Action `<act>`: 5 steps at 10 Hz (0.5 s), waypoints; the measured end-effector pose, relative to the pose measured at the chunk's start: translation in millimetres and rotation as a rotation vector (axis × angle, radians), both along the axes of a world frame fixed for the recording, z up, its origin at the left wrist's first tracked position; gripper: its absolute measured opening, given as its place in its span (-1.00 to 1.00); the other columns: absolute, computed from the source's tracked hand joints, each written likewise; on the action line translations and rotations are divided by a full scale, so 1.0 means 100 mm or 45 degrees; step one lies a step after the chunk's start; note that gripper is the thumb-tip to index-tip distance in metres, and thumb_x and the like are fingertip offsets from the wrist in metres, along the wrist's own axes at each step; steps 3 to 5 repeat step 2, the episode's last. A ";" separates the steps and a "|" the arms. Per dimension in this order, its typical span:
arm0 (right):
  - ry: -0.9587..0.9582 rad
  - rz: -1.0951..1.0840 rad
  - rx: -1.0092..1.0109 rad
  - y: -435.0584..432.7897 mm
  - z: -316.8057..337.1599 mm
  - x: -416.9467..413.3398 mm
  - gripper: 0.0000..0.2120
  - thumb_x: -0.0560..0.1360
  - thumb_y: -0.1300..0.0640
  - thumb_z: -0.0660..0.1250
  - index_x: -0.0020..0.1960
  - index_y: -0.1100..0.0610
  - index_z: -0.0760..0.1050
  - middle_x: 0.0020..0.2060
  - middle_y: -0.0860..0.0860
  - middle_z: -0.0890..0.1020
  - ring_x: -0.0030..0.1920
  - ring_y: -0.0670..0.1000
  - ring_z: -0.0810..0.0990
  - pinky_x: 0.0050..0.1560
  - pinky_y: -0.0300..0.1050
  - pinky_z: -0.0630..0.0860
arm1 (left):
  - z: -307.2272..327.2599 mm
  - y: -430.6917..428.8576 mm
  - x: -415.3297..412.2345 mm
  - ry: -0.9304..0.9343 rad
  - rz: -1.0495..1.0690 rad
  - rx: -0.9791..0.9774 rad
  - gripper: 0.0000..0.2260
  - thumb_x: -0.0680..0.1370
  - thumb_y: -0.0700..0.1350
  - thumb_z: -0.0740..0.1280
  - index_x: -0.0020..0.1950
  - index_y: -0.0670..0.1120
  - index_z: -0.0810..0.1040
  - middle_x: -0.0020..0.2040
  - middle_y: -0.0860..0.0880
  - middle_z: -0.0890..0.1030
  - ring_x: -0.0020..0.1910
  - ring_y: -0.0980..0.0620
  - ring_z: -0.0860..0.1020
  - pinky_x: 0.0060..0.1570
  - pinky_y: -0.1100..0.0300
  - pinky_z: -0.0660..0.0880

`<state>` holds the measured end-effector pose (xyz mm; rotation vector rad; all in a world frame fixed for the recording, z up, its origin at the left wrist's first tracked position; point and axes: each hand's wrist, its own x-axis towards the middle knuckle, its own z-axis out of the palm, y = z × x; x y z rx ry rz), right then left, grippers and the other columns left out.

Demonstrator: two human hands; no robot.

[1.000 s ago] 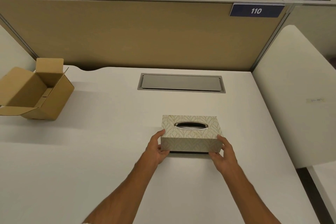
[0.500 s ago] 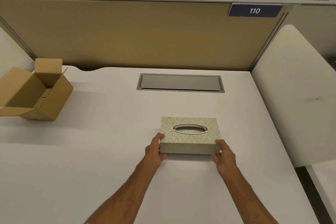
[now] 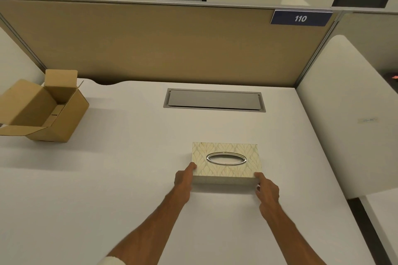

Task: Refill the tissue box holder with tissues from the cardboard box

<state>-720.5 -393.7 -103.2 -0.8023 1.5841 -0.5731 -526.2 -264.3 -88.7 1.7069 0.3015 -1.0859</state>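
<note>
Fingers gripping tissue box holder, cardboard box apart

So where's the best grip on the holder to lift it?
By its two short ends, one hand from each side, as the left hand and right hand do now. The holder is a wide, low box lying flat; its top offers only the oval slot.

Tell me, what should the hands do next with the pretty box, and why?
Probably lift the cover straight up. The left hand and right hand each grip an end of the patterned tissue holder on the table, and no tissue shows in its oval slot. It likely has to open before refilling from the cardboard box.
</note>
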 end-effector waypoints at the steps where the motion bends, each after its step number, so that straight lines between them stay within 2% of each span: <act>1: 0.164 0.040 -0.132 0.03 0.10 -0.01 -0.55 0.46 -0.06 0.37 0.15 0.28 0.50 -0.01 0.17 0.55 0.02 0.18 0.51 0.06 0.07 0.44 | 0.01 0.08 0.06 -0.352 -0.266 0.132 -0.73 0.50 0.08 0.32 0.00 -0.11 0.57 0.10 -0.16 0.56 0.05 -0.13 0.51 0.04 0.06 0.43; 2: 0.393 0.115 -0.302 0.09 0.22 0.03 -0.45 0.48 -0.14 0.31 0.28 0.26 0.41 0.18 0.24 0.52 0.21 0.26 0.48 0.19 0.13 0.42 | 0.00 0.20 0.14 -0.656 -0.503 0.287 -0.48 0.53 0.19 0.27 0.36 -0.13 0.45 0.39 -0.15 0.45 0.38 -0.15 0.39 0.32 -0.02 0.36; 5: 0.393 0.115 -0.302 0.09 0.22 0.03 -0.45 0.48 -0.14 0.31 0.28 0.26 0.41 0.18 0.24 0.52 0.21 0.26 0.48 0.19 0.13 0.42 | 0.00 0.20 0.14 -0.656 -0.503 0.287 -0.48 0.53 0.19 0.27 0.36 -0.13 0.45 0.39 -0.15 0.45 0.38 -0.15 0.39 0.32 -0.02 0.36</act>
